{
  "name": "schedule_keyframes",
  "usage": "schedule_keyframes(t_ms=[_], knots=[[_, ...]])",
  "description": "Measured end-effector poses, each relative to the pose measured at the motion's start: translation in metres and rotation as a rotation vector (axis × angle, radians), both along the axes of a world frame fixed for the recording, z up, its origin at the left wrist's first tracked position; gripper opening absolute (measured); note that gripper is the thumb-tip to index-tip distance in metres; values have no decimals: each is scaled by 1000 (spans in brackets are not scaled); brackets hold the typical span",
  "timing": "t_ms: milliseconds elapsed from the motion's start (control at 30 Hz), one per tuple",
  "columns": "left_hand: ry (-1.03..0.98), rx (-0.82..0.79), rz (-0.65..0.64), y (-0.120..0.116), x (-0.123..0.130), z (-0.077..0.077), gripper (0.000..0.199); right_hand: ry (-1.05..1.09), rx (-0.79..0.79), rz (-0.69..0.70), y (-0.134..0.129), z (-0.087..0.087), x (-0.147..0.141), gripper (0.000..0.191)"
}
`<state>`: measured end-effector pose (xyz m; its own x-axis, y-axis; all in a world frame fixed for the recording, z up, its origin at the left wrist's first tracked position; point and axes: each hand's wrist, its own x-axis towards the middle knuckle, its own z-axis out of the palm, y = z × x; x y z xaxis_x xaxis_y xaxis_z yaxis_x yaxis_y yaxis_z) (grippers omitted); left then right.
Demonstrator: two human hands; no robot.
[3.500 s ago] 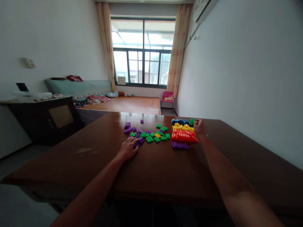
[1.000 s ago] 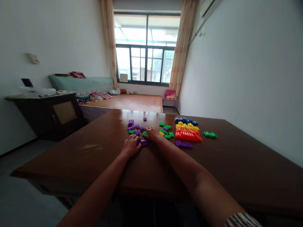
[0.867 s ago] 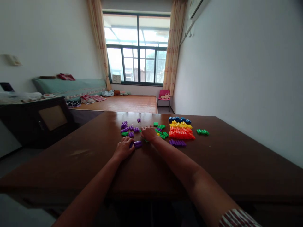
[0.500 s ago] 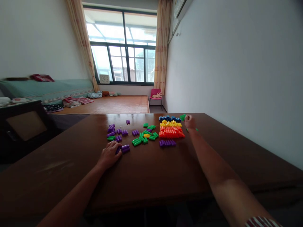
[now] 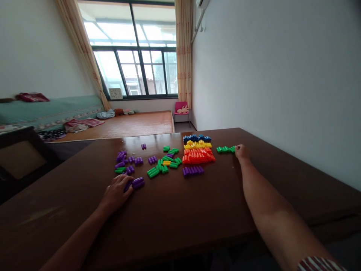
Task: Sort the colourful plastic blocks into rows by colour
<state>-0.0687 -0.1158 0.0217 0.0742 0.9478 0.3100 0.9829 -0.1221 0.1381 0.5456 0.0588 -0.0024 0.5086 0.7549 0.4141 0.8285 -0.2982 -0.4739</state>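
My right hand (image 5: 241, 152) is bunched at the right end of the green row (image 5: 225, 149); fingertips meet the last piece, but any pinch is hidden. Row looks loose and wavy, so a hard sideways push could buckle it. A low swing left could clip the orange row (image 5: 197, 156) between my hands. My left hand (image 5: 117, 190) is half-curled over purple pieces (image 5: 138, 183); can't see if it grips any. Dragging it right could shove them into the green pile (image 5: 160, 167), where a yellow piece (image 5: 166, 163) hides easily.
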Motion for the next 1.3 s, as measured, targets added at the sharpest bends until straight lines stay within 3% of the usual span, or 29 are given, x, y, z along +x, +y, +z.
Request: schedule_keyframes(t_ms=[200, 500, 600, 700, 800, 900, 1100, 1200, 1300], knots=[[17, -12, -8, 3, -3, -3, 34, -60, -91, 13, -4, 2, 0, 31], [45, -14, -4, 4, -3, -3, 34, -93, -26, 1, -9, 8, -8, 40], [60, -10, -13, 4, -4, -3, 34, -197, -12, 117, -7, 14, -23, 43], [61, 5, -24, 5, -5, -5, 35, -253, -159, 280, -5, 17, -44, 51], [42, 25, -44, 5, -6, -6, 35, -277, -342, 327, -5, 16, -58, 57], [39, 19, -48, 4, -4, -6, 34, -298, -403, 358, -7, 15, -62, 57], [26, -24, -11, -5, 6, 2, 32, -319, -302, 423, -11, 8, -55, 57], [1, -48, 9, -10, 13, 8, 30, -344, -86, 377, -13, 14, -58, 57], [-26, -33, 4, -11, 15, 9, 28, -377, 193, 392, -21, 32, -80, 53]])
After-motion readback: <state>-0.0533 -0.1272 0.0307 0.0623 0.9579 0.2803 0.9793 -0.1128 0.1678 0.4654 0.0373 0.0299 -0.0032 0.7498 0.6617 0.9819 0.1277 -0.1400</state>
